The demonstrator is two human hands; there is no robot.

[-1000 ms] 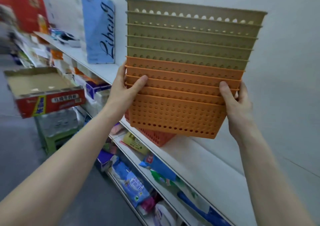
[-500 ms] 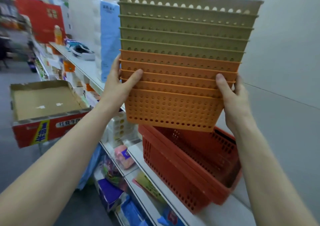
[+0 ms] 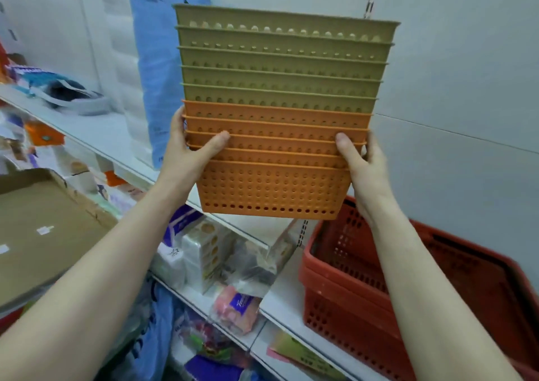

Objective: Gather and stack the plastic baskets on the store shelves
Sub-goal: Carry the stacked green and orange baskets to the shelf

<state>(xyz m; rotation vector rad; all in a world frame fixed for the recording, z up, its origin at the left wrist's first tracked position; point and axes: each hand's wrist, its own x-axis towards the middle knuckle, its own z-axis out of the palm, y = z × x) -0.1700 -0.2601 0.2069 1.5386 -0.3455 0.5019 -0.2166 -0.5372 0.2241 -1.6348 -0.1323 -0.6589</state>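
Note:
I hold a nested stack of perforated plastic baskets (image 3: 274,147) in the air in front of the shelves: several orange ones at the bottom, several olive-green ones (image 3: 283,68) on top. My left hand (image 3: 189,153) grips the stack's left side, thumb across the orange rims. My right hand (image 3: 361,161) grips the right side the same way. Below and to the right, two nested red baskets (image 3: 350,287) sit on a white shelf (image 3: 280,299), partly hidden by my right forearm.
A tall blue-and-white package (image 3: 157,83) stands on the upper shelf (image 3: 96,135) behind the stack. An open cardboard tray (image 3: 43,234) is at the left. Packaged goods (image 3: 204,252) fill the lower shelves. A white back panel (image 3: 466,118) rises at the right.
The stack stays in both hands with the same grip. The view has swung right and down, so the red baskets and the lower shelf show more fully under the stack.

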